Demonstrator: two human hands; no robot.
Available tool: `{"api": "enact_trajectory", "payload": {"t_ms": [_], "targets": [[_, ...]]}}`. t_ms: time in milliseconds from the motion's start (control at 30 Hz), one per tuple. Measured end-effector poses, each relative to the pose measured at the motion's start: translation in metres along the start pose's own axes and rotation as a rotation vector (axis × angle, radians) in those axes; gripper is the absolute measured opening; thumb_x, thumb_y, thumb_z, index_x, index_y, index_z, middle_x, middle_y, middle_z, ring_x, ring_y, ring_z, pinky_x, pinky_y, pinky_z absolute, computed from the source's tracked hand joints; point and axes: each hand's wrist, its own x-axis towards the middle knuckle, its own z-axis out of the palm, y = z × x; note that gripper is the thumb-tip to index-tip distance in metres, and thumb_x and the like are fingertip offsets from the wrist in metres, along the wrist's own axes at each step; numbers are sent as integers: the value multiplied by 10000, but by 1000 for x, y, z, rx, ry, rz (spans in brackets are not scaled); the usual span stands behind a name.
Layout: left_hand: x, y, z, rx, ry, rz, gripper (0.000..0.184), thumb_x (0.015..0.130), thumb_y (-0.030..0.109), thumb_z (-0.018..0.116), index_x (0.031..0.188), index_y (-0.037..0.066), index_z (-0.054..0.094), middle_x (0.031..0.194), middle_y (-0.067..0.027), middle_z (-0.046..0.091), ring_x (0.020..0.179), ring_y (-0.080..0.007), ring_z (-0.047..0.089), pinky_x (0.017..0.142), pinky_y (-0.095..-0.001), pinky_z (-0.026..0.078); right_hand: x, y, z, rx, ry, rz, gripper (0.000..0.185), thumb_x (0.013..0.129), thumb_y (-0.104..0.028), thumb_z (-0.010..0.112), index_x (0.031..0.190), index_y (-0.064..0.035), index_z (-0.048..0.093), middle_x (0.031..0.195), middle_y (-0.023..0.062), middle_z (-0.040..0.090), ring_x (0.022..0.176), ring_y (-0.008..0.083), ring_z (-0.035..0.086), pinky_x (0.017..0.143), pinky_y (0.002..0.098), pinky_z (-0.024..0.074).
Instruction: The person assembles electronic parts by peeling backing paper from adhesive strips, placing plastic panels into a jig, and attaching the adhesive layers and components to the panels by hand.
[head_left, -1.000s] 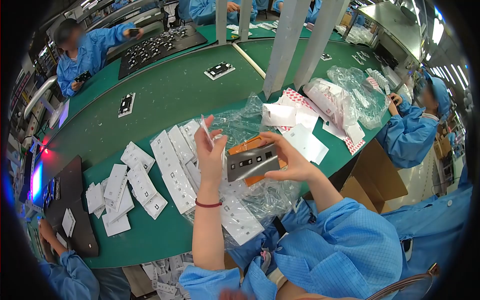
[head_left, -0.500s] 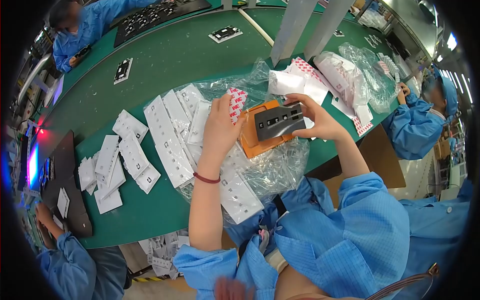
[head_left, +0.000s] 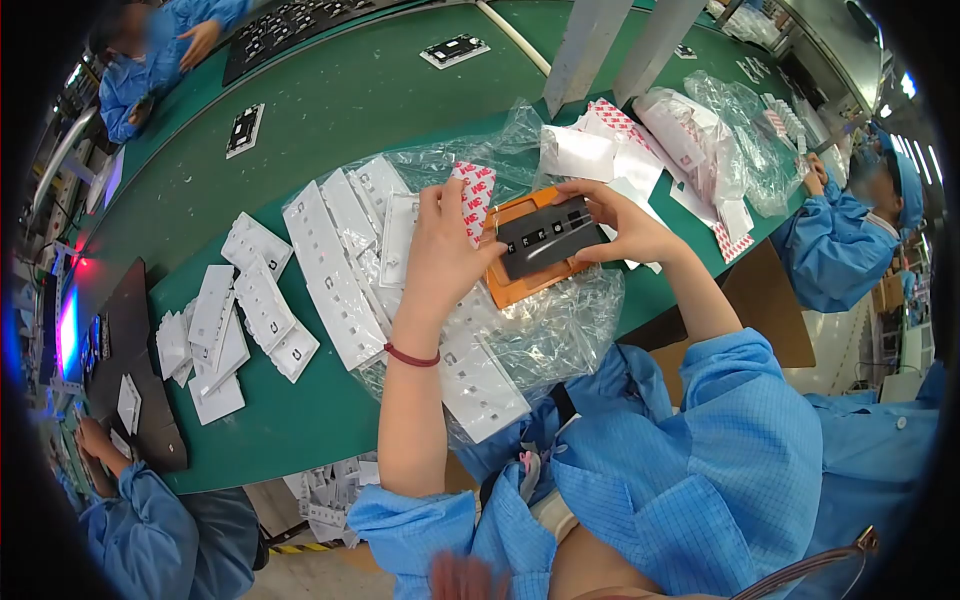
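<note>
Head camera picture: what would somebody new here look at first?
Probably the bright orange tray in the middle, with the right hand holding a dark plate over it. Just left of that, the left hand holds a sheet printed red on white. At the far left, a blue-white glow stands out.

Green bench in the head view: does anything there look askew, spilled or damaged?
Nothing looks clearly spilled or damaged. The loose white panels at left overlap at mixed angles, so look untidy; the dark plate is off-centre over the orange tray, though the right hand holds it.
</note>
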Motion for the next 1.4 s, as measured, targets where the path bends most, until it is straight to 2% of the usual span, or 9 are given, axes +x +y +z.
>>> {"api": "enact_trajectory", "payload": {"t_ms": [167,267,467,633,833,1033,1133,1233,1400], "targets": [[-1,0,4,43,-34,-17,626,652,-25,571,1219,-40,306,1169,-208,353,1040,-395,448,865,-393,407,-1,0,-3,10,-8,16,755,626,-104,715,1287,-49,354,1227,104,451,1041,196,504,904,332,388],[-1,-1,3,5,33,-34,590,649,-99,497,1210,-46,320,1160,-213,367,1029,-402,451,865,-391,408,0,-1,-4,30,-9,9,760,624,-100,717,1289,-45,353,1228,105,449,1040,195,503,902,326,390],[1,-5,6,65,-15,40,566,654,-157,441,1201,-38,359,1116,-212,428,1011,-394,461,844,-390,416,2,1,-7,95,-12,-18,762,631,-100,718,1296,-54,350,1236,100,444,1067,193,487,914,329,383],[1,-5,3,15,-77,28,583,658,-152,441,1222,-31,354,1123,-209,435,1030,-383,459,871,-379,400,6,4,-3,120,-25,20,769,615,-73,733,1282,-43,351,1242,100,434,1150,193,432,982,349,334],[1,0,-5,-44,-132,-23,595,667,-125,476,1240,-34,344,1148,-216,432,1071,-378,444,915,-374,374,8,4,-1,115,-67,18,749,624,-78,740,1273,-46,368,1241,98,434,1179,190,400,1005,342,304],[2,-1,-2,-24,-159,-48,580,707,-64,549,1248,-36,341,1173,-226,447,1092,-372,445,918,-377,377,11,3,-3,85,-83,39,741,620,-77,737,1270,-63,382,1248,75,435,1171,177,407,977,328,328],[4,-1,-2,-23,-157,-74,566,721,-49,557,1247,-35,347,1186,-232,457,1094,-370,453,916,-381,380,12,-4,-7,-72,-122,35,730,644,-113,716,1287,-76,372,1251,87,440,1106,189,468,874,309,404],[5,1,-3,-18,-152,-90,548,732,-40,556,1241,-38,354,1181,-238,469,1086,-374,462,910,-384,385,16,-2,-11,-202,-138,-2,771,591,-150,731,1279,-86,387,1251,52,442,1126,193,430,908,311,346],[6,-5,3,-4,-87,-30,485,762,-9,557,1210,-40,374,1103,-244,511,1007,-385,503,846,-388,413,22,3,-16,-387,-173,-144,762,598,-176,721,1276,-81,386,1235,88,447,1145,240,409,981,351,314]]}}
